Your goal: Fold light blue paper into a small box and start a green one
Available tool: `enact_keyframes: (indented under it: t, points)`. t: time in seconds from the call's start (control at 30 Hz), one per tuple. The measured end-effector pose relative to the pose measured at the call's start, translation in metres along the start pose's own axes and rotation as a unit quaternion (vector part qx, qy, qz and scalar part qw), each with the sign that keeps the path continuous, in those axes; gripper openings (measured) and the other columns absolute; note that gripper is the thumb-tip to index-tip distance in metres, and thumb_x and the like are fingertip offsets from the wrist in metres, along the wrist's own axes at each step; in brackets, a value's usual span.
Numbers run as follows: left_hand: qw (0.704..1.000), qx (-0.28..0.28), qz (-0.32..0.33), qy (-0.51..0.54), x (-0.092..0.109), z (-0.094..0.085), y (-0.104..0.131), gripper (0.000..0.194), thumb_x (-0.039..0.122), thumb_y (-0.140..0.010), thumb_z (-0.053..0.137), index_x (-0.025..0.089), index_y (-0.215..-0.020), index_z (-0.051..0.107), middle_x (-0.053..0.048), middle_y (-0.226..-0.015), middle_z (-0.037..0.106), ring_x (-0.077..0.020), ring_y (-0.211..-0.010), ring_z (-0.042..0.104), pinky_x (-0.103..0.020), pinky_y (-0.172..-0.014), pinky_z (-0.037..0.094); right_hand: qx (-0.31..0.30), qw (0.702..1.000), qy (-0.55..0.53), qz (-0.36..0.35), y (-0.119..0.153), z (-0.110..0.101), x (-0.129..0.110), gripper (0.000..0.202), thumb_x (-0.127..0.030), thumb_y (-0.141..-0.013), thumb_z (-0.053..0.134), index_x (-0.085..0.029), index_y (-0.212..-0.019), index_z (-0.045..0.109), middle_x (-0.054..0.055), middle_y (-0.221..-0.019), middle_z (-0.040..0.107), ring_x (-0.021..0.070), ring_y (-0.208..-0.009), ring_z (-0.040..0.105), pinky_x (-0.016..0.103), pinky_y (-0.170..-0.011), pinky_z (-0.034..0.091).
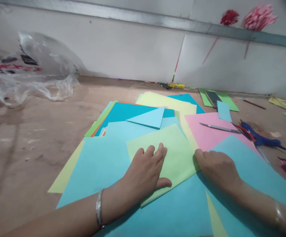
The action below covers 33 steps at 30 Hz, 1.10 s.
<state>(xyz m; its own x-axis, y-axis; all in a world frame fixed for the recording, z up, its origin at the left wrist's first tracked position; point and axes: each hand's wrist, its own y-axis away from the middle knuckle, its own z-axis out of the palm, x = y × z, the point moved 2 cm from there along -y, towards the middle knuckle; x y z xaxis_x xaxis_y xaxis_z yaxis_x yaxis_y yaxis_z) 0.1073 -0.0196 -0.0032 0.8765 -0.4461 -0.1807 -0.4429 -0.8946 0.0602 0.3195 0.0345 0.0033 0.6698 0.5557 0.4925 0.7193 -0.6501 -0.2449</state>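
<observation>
A folded sheet of light green paper (179,154) lies on top of larger light blue sheets (93,171). My left hand (145,164) presses on its left half, with the thumb spread out and the fingers slightly bent. At its right corner my right hand (217,166) is closed on the paper's edge, the fingertips mostly hidden. Just beyond the green sheet rests a light blue paper triangle (151,118). Scissors (222,127) lie on a pink sheet (197,126), past my right hand.
A blue glue gun (261,136) with a cord is at the right, near a small blue paper strip (224,111). A clear plastic bag (46,62) stands at the back left. Along the wall lies a yellow tube (177,86). Pink and red flowers (260,18) hang above.
</observation>
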Motion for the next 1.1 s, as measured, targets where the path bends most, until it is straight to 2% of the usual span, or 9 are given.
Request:
enact_keyframes:
  t: [0.13, 0.23, 0.37, 0.43, 0.53, 0.63, 0.9, 1.0, 1.1]
  points:
    - [1.0, -0.008, 0.005, 0.005, -0.001, 0.0, 0.0, 0.096, 0.079, -0.081, 0.043, 0.008, -0.146, 0.041, -0.015, -0.149, 0.044, -0.027, -0.094, 0.051, -0.038, -0.068, 0.043, -0.094, 0.993, 0.007, 0.075, -0.001, 0.003, 0.025, 0.025, 0.003, -0.075, 0.043, -0.017, -0.062, 0.052, 0.003, -0.045, 0.045, 0.0153, -0.043, 0.038, 0.029, -0.053, 0.009]
    - [1.0, 0.0, 0.006, 0.004, 0.0, 0.001, 0.0, 0.097, 0.079, -0.08, 0.044, 0.007, -0.146, 0.041, -0.016, -0.149, 0.044, -0.0272, -0.095, 0.051, -0.039, -0.067, 0.043, -0.088, 0.994, 0.008, 0.07, -0.007, 0.0, 0.033, 0.025, -0.002, -0.082, 0.042, -0.017, -0.065, 0.054, 0.005, -0.049, 0.049, 0.0167, -0.048, 0.044, 0.03, -0.053, 0.009]
    - [1.0, 0.005, 0.0, -0.004, 0.0, 0.001, 0.001, 0.095, 0.078, -0.08, 0.046, 0.009, -0.146, 0.041, -0.016, -0.149, 0.044, -0.0276, -0.096, 0.051, -0.038, -0.068, 0.043, -0.1, 0.986, -0.127, 0.034, -0.014, -0.003, 0.017, 0.023, -0.031, -0.093, 0.052, -0.019, -0.073, 0.055, 0.003, -0.058, 0.059, 0.0152, -0.051, 0.05, 0.029, -0.052, 0.011]
    - [1.0, -0.002, 0.001, -0.005, 0.0, 0.0, 0.001, 0.095, 0.077, -0.08, 0.047, 0.009, -0.146, 0.04, -0.017, -0.149, 0.044, -0.0282, -0.097, 0.052, -0.039, -0.069, 0.044, -0.148, 0.968, -0.202, 0.023, -0.018, -0.005, 0.002, 0.028, -0.043, -0.09, 0.06, -0.019, -0.075, 0.055, 0.001, -0.062, 0.062, 0.0139, -0.052, 0.052, 0.027, -0.05, 0.013]
    - [1.0, -0.011, 0.006, -0.002, 0.0, -0.002, 0.0, 0.096, 0.077, -0.081, 0.046, 0.007, -0.147, 0.039, -0.017, -0.15, 0.043, -0.0291, -0.097, 0.052, -0.04, -0.069, 0.045, -0.21, 0.949, -0.234, 0.018, -0.024, -0.007, -0.013, 0.035, -0.051, -0.081, 0.07, -0.019, -0.076, 0.055, 0.001, -0.065, 0.065, 0.0145, -0.056, 0.055, 0.026, -0.05, 0.012]
    - [1.0, -0.014, 0.008, -0.002, -0.001, -0.002, 0.0, 0.096, 0.076, -0.081, 0.046, 0.007, -0.147, 0.038, -0.018, -0.15, 0.042, -0.0291, -0.097, 0.052, -0.04, -0.069, 0.045, -0.259, 0.935, -0.241, 0.017, -0.027, -0.004, -0.009, 0.038, -0.051, -0.075, 0.076, -0.02, -0.074, 0.054, -0.001, -0.063, 0.063, 0.0147, -0.057, 0.056, 0.026, -0.049, 0.012]
    - [1.0, -0.001, 0.007, -0.001, -0.001, 0.002, 0.0, 0.095, 0.078, -0.08, 0.048, 0.009, -0.146, 0.041, -0.017, -0.146, 0.046, -0.0274, -0.094, 0.05, -0.038, -0.067, 0.043, -0.327, 0.921, -0.205, 0.039, -0.015, 0.009, 0.049, 0.025, -0.036, -0.075, 0.073, -0.022, -0.072, 0.051, -0.004, -0.059, 0.055, 0.013, -0.051, 0.046, 0.027, -0.051, 0.013]
    - [1.0, 0.001, 0.007, -0.004, -0.001, 0.002, 0.0, 0.095, 0.077, -0.08, 0.048, 0.009, -0.146, 0.041, -0.017, -0.147, 0.045, -0.0277, -0.094, 0.051, -0.039, -0.067, 0.042, -0.29, 0.939, -0.186, 0.02, -0.018, 0.001, 0.055, 0.015, -0.02, -0.076, 0.065, -0.021, -0.069, 0.052, -0.001, -0.061, 0.055, 0.0138, -0.054, 0.047, 0.028, -0.052, 0.014]
    - [1.0, -0.006, 0.013, -0.009, -0.001, 0.001, 0.0, 0.095, 0.076, -0.082, 0.047, 0.007, -0.146, 0.04, -0.018, -0.149, 0.043, -0.0286, -0.095, 0.052, -0.039, -0.068, 0.043, -0.22, 0.934, -0.281, -0.023, -0.03, -0.006, 0.04, 0.01, -0.012, -0.082, 0.056, -0.02, -0.08, 0.062, 0.002, -0.074, 0.06, 0.015, -0.067, 0.053, 0.026, -0.056, 0.025]
